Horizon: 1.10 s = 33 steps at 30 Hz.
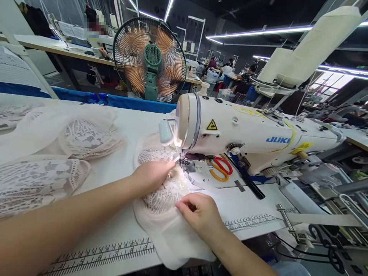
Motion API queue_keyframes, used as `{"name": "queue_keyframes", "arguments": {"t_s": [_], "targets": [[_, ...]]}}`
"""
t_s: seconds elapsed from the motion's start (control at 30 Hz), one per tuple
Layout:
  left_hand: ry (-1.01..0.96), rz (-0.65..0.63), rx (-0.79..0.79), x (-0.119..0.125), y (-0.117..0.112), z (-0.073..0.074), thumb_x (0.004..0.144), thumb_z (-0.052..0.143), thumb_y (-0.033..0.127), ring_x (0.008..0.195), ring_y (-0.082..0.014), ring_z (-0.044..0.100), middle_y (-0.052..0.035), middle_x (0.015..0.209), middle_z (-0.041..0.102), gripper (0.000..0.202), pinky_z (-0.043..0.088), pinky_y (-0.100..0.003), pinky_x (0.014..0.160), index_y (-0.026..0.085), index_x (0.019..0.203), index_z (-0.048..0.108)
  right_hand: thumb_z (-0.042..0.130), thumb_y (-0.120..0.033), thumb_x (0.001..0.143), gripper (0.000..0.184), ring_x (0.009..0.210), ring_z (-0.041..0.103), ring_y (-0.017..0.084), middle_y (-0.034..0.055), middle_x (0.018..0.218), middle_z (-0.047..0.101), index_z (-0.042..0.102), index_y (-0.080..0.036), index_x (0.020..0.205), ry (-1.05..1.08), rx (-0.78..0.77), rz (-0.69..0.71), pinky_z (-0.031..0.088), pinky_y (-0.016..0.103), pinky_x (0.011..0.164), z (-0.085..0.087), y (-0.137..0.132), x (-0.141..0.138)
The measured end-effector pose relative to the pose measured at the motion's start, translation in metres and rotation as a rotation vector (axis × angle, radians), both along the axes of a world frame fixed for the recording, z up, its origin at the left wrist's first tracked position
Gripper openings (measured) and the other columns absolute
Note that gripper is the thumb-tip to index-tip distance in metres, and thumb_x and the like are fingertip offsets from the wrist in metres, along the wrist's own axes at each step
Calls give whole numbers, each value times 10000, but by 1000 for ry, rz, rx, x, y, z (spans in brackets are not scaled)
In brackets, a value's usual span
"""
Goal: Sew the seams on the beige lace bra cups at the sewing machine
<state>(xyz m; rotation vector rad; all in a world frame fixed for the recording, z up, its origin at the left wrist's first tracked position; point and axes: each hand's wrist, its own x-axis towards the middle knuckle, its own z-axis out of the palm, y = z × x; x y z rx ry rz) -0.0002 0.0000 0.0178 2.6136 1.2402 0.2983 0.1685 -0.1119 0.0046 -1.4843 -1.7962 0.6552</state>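
Note:
A white lace fabric piece (163,199) lies on the sewing table, reaching under the needle area of a white JUKI sewing machine (244,134). My left hand (152,174) presses down on the lace just left of the lit needle, fingers bunched on the cloth. My right hand (199,214) rests on the lace's near right edge, fingers curled and pinching the fabric. Plain white lining hangs from the lace over the table's front edge.
Stacks of lace pieces (86,138) lie at the left. Red and orange scissors (220,168) rest on the machine bed. A fan (149,57) stands behind the table. Printed rulers (115,253) run along the front edge. Other people work far back.

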Motion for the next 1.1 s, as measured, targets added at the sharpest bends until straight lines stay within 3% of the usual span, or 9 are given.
{"name": "queue_keyframes", "arguments": {"t_s": [0.1, 0.2, 0.4, 0.6, 0.83, 0.97, 1.1], "targets": [[184, -92, 82, 5, -5, -3, 735, 489, 167, 502, -171, 464, -24, 701, 537, 194, 148, -270, 431, 229, 863, 619, 568, -243, 774, 196, 541, 523, 125, -8, 549, 596, 616, -184, 594, -66, -42, -24, 358, 224, 524, 1, -2, 12], [298, -99, 116, 12, -6, 0, 823, 442, 207, 521, -166, 486, -40, 750, 574, 227, 149, -277, 422, 220, 916, 649, 565, -230, 770, 169, 559, 533, 132, -8, 568, 600, 615, -187, 615, -103, -78, -18, 363, 229, 541, 1, -4, 15], [336, -42, 74, 22, 0, 3, 840, 404, 166, 622, -200, 553, -78, 872, 627, 313, 239, -284, 442, 190, 1046, 638, 556, -207, 775, 158, 596, 534, 134, -6, 599, 607, 617, -185, 630, -120, -112, -16, 355, 225, 561, 1, 4, 15], [384, -5, -1, 28, 6, 4, 771, 493, 153, 716, -212, 610, -67, 984, 640, 366, 324, -276, 479, 187, 1111, 625, 570, -211, 774, 161, 574, 490, 120, -19, 575, 566, 597, -181, 618, -113, -144, -31, 323, 212, 549, 5, 14, 18], [389, 31, -16, 31, 8, 4, 890, 362, 203, 755, -236, 634, -71, 1026, 642, 379, 355, -293, 498, 222, 1171, 616, 583, -192, 771, 154, 576, 476, 116, -16, 585, 576, 603, -173, 619, -147, -170, -27, 310, 209, 551, 6, 14, 18], [392, 35, -5, 31, 12, 6, 874, 396, 205, 767, -248, 640, -75, 1027, 643, 373, 366, -295, 507, 226, 1171, 620, 577, -185, 790, 139, 601, 490, 119, -9, 612, 591, 636, -169, 665, -184, -183, -16, 315, 206, 562, 6, 17, 18], [382, 38, 18, 31, 20, 7, 881, 386, 232, 767, -247, 641, -75, 1025, 643, 325, 366, -289, 504, 213, 1041, 669, 543, -176, 816, 136, 633, 493, 126, -4, 653, 584, 660, -179, 746, -314, -190, 15, 310, 213, 569, 8, 23, 17]]}}
